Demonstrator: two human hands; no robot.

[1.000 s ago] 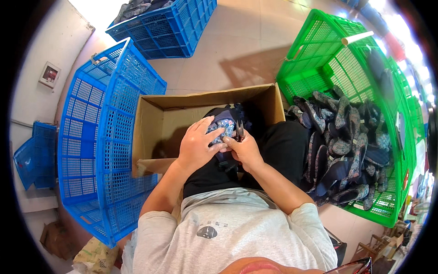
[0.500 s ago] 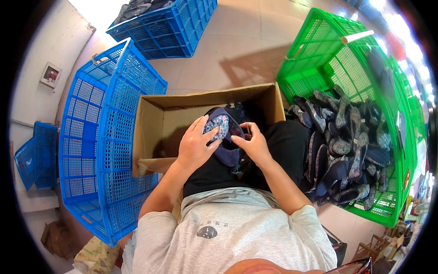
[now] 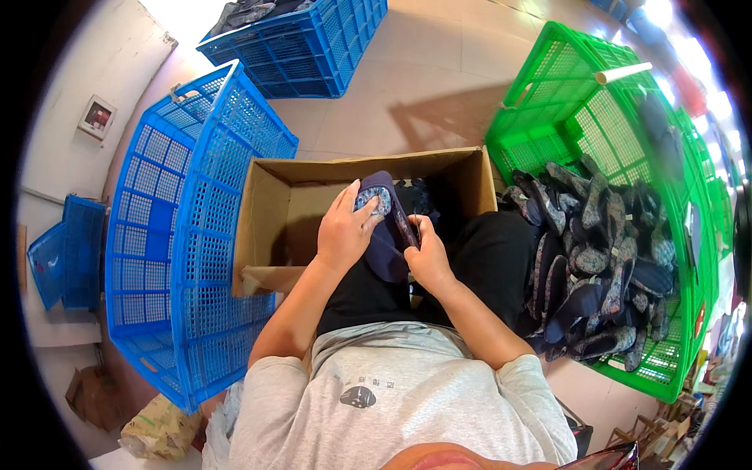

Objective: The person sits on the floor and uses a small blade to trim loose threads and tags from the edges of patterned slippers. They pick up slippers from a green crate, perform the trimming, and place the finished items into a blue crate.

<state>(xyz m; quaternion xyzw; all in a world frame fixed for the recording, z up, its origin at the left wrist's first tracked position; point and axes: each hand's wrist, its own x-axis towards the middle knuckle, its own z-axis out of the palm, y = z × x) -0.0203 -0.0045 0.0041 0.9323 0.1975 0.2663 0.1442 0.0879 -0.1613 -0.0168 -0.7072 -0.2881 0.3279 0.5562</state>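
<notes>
Over my lap I hold a pair of dark blue slippers (image 3: 389, 235) with patterned insoles, stacked together. My left hand (image 3: 345, 231) grips their left side, fingers on the patterned sole. On the right edge of the pair my right hand (image 3: 427, 254) pinches them. The slippers hang just above the near edge of an open cardboard box (image 3: 274, 207), which holds a few dark slippers (image 3: 419, 196) at its right end.
A green crate (image 3: 603, 125) on my right holds several more dark slippers (image 3: 595, 258). Against the box's left side leans an empty blue crate (image 3: 180, 235). Another blue crate (image 3: 313, 43) stands farther off on the tiled floor, and small blue crates (image 3: 66, 251) lie at the far left.
The slippers were turned and pressed together in my hands, and moved slightly lower toward my lap. My left hand shifted to cover the patterned sole.
</notes>
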